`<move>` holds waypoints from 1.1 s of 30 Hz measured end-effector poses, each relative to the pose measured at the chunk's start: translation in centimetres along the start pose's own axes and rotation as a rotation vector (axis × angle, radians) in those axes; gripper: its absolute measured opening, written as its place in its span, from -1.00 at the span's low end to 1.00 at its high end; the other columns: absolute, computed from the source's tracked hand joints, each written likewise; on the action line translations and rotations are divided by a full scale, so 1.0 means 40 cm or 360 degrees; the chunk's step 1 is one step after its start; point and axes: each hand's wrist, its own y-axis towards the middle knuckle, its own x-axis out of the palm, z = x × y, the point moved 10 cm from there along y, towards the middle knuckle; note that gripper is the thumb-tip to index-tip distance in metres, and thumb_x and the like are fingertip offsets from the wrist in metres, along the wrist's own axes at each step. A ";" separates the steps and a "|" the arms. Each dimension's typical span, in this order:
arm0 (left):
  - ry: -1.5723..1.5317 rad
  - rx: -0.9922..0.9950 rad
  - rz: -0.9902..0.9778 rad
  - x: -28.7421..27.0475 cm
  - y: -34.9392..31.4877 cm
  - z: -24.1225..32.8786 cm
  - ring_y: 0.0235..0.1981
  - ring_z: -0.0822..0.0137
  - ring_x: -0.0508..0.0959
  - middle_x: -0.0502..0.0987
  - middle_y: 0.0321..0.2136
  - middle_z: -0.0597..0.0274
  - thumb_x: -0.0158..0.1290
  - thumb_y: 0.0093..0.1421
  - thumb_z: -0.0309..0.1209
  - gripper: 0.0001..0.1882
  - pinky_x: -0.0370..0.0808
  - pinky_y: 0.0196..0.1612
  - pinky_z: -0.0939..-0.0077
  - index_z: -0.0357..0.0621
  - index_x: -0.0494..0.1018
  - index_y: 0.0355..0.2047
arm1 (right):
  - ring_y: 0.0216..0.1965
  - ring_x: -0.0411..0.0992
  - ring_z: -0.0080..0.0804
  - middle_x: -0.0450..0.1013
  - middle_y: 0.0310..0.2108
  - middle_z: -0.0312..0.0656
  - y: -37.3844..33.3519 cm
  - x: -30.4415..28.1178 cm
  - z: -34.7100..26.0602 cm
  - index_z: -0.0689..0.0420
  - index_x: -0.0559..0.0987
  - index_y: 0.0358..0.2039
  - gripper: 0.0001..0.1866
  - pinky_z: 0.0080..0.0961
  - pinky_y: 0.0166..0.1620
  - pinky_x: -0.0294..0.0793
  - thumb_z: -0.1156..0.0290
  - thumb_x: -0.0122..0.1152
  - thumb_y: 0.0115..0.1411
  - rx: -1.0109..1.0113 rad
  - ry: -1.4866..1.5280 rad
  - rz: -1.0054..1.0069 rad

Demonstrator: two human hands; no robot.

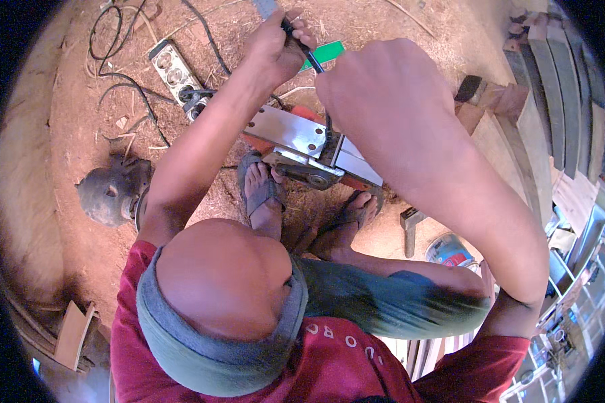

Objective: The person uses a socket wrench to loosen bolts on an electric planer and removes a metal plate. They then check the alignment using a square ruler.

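Observation:
My left hand (275,48) is closed around a long, thin dark bar (313,62) with a pale flat piece at its far end. On the near side of the bar, my right hand (388,84) makes a fist, and its inner fingers are hidden. Below both hands, between my feet, lies an electric planer (290,131) with its bright metal sole plates facing up and an orange body underneath. A green flat piece (326,55) shows on the ground behind the bar.
A white power strip (175,72) with plugged-in black cords lies at left. Nearby sits a dark rounded metal object (111,191). A hammer-like tool (410,228) and a paint can (450,250) stand right of my feet. Stacked boards (561,87) line the right side.

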 end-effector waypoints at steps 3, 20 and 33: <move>-0.0068 -0.0088 -0.0409 -0.019 0.049 -0.001 -0.55 0.39 0.30 0.30 -0.58 0.36 -0.26 0.57 -0.15 -0.63 0.36 -0.41 0.42 -0.03 0.32 -0.36 | -0.37 0.66 -0.25 0.59 -0.50 -0.18 0.012 -0.022 -0.024 0.02 0.66 -0.47 -0.97 -0.31 -0.30 0.60 0.40 0.32 0.09 -0.0133 -0.0110 0.0151; -0.0366 0.0139 0.0084 0.071 -0.125 0.022 -0.61 0.47 0.21 0.24 -0.61 0.40 -0.25 0.57 -0.20 -0.68 0.18 -0.57 0.54 0.01 0.31 -0.35 | -0.49 0.55 0.06 0.50 -0.62 0.03 -0.034 0.108 0.164 0.11 0.64 -0.42 -0.62 -0.05 -0.39 0.51 0.06 0.22 0.38 0.0003 0.0265 0.0007; -0.0120 0.0488 0.0106 0.062 -0.157 0.023 -0.56 0.47 0.14 0.14 -0.57 0.44 -0.16 0.56 -0.14 -0.67 0.19 -0.44 0.43 0.02 0.22 -0.36 | -0.55 0.54 -0.02 0.54 -0.56 -0.15 -0.066 0.148 0.193 0.07 0.59 -0.37 -0.71 -0.13 -0.49 0.47 0.11 0.29 0.32 -0.0217 0.0353 0.0108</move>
